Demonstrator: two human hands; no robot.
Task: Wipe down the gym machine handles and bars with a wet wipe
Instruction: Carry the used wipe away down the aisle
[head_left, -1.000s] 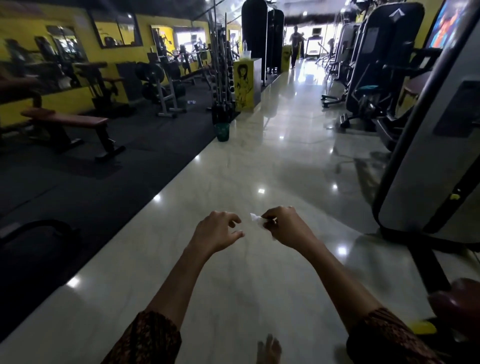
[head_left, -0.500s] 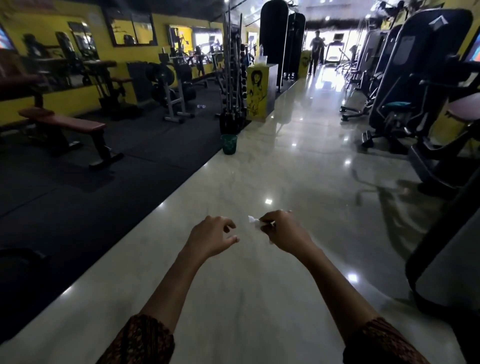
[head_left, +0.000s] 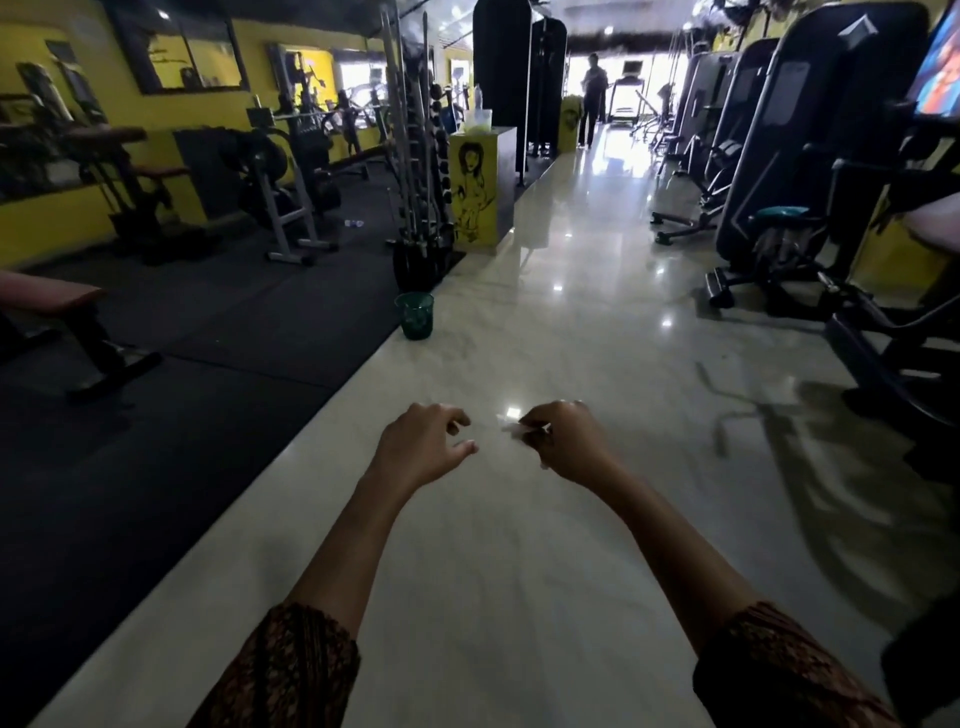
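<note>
My right hand is pinching the wet wipe, keeping it ready for handles; my left hand, beside the wet wipe, is curling loosely, empty.

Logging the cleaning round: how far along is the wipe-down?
Done: no wiped machine can be told from here. In hand: the right hand pinches a small white wipe; the left hand hangs empty beside it, both above the aisle floor. Left: the machines along the right, none being touched.
</note>
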